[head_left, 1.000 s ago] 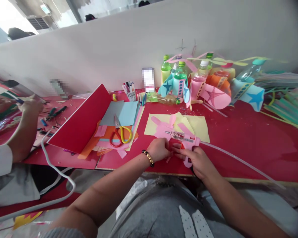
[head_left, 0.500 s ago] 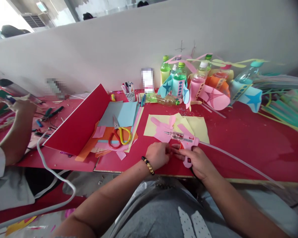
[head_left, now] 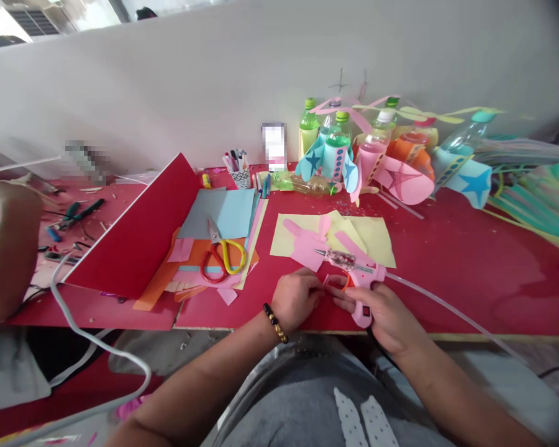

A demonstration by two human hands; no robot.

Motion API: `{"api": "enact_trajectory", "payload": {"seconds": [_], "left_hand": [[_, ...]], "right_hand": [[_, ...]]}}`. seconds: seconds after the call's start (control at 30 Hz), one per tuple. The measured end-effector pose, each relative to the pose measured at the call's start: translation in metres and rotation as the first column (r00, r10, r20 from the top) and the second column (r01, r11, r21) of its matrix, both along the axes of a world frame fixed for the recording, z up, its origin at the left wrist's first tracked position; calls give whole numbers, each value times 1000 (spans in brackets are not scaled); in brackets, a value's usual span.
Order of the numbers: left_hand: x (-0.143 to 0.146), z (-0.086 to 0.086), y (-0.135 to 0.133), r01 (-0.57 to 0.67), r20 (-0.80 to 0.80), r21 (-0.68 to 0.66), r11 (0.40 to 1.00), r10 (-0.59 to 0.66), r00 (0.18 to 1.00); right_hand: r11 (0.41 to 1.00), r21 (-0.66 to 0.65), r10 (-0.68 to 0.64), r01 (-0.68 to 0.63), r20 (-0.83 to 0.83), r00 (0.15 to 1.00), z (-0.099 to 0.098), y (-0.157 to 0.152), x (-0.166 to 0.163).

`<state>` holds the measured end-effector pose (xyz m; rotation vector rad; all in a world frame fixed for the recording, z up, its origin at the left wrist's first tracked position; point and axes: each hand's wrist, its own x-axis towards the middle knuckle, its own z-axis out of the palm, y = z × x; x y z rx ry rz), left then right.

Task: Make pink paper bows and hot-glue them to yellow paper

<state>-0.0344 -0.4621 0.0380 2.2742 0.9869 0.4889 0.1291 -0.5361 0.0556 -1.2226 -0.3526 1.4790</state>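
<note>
My right hand (head_left: 394, 316) is wrapped round the handle of a pink hot glue gun (head_left: 364, 279). The gun's metal nozzle points left over the papers, and a long clear glue stick (head_left: 440, 302) trails from its back to the right. My left hand (head_left: 298, 299), with a bead bracelet at the wrist, is closed in a pinch beside the right fingertips. A small pink strip (head_left: 326, 280) shows between the two hands, at the left fingertips. Just beyond lie pink paper cutouts (head_left: 306, 251) on pale yellow sheets (head_left: 377, 234).
Scissors (head_left: 223, 256) lie on coloured papers (head_left: 223, 214) at left, beside a standing red board (head_left: 135, 239). Decorated bottles (head_left: 375, 149) stand at the back, near a pen cup (head_left: 240, 178) and a phone (head_left: 274, 146). A co-worker's arm (head_left: 9, 248) is at far left.
The glue gun and my right hand have shifted slightly right and down, widening the gap between my hands. The pink strip now shows there. The co-worker's arm sits further left in view.
</note>
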Motion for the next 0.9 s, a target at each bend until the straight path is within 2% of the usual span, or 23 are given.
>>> {"api": "enact_trajectory", "payload": {"seconds": [0.1,0.17,0.33,0.43,0.53,0.67,0.83,0.9], "left_hand": [[-6,0,3,130,-12,69,989,-130,991],[-11,1,7,255,-48,137,957,-250,967],[-22,5,25,525,-164,289,800,-499,851],[-24,7,35,607,-206,353,712,-573,793],[-22,9,41,651,-230,382,656,-615,754],[-21,9,45,663,-245,393,637,-623,743],[-20,5,41,641,-221,403,653,-611,760],[-18,3,36,607,-223,412,680,-570,791]], "right_hand": [[1000,-19,23,-23,19,1000,4,2,1],[999,-24,41,-41,24,999,5,4,3],[995,-5,100,-100,18,995,4,5,8],[996,-18,91,-91,10,996,5,5,8],[996,-34,82,-82,2,997,6,6,8],[996,-27,86,-86,1,996,6,8,11],[996,-18,88,-88,19,996,4,11,15],[995,-8,98,-97,55,994,4,9,15]]}}
